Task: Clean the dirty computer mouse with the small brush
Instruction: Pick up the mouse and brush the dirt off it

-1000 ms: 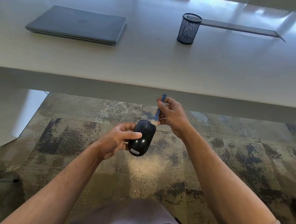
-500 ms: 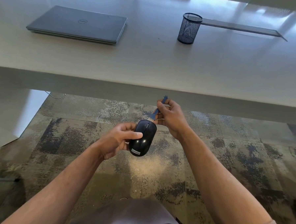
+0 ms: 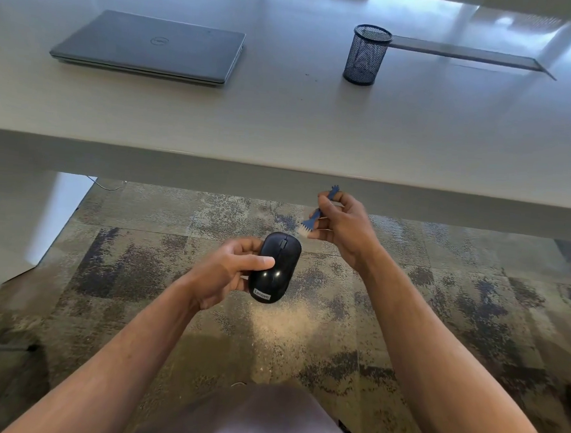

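in the head view we see our left hand [image 3: 231, 273] gripping the black computer mouse [image 3: 276, 267], thumb laid across its top, held over the carpet [image 3: 438, 307] just below the counter [image 3: 282, 123] edge. our right hand [image 3: 341, 224] pinches the small blue brush [image 3: 317, 213], its pale bristles just beyond the mouse's far end, not touching it. beyond the mouse, on the counter, lie a closed laptop [image 3: 147, 47] to the left and a mesh pen cup [image 3: 365, 55] to the right.
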Motion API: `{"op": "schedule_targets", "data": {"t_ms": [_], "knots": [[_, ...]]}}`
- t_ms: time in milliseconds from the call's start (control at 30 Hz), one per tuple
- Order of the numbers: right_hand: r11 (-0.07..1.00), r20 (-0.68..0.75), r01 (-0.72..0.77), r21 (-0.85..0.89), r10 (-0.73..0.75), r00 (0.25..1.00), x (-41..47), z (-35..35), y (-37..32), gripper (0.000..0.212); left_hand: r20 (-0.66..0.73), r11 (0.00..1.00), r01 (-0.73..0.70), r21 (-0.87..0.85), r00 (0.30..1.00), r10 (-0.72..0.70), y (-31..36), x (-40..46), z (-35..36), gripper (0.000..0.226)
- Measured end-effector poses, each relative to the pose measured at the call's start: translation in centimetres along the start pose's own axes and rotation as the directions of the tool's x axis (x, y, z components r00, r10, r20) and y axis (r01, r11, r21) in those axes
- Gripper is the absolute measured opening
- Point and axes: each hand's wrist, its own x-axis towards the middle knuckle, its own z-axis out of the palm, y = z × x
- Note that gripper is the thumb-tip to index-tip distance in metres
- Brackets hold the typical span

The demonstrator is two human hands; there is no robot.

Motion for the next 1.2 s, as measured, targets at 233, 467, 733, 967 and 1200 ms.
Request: {"op": "schedule_targets", "data": {"t_ms": [233,467,733,967,1200], "knots": [[0.999,0.052,0.028,-0.038,-0.026,0.998,0.1,1.9,-0.1,0.014,0.011,1.000,0.007,-0.005,1.000,-0.007,-0.1,0.1,0.2,0.047],[0.991,0.160,-0.055,-0.124,0.075,0.984,-0.1,-0.1,0.0,0.016,-0.002,1.000,-0.007,-0.019,1.000,0.007,-0.2,0.0,-0.1,0.041],[1.000,0.012,-0.021,0.000,0.021,1.000,0.5,0.4,-0.4,0.014,0.002,0.999,-0.007,-0.047,1.000,0.007,0.0,0.3,0.3,0.045],[0.998,0.072,-0.035,-0.052,0.038,0.997,0.2,0.7,0.4,0.010,-0.005,0.999,-0.016,-0.045,1.000,0.016,0.0,0.2,0.1,0.043],[0.989,0.161,-0.094,-0.113,0.111,0.981,-0.5,-0.9,-0.1,0.015,0.002,0.998,-0.016,-0.054,1.000,0.016,-0.1,0.3,0.2,0.036]]}}
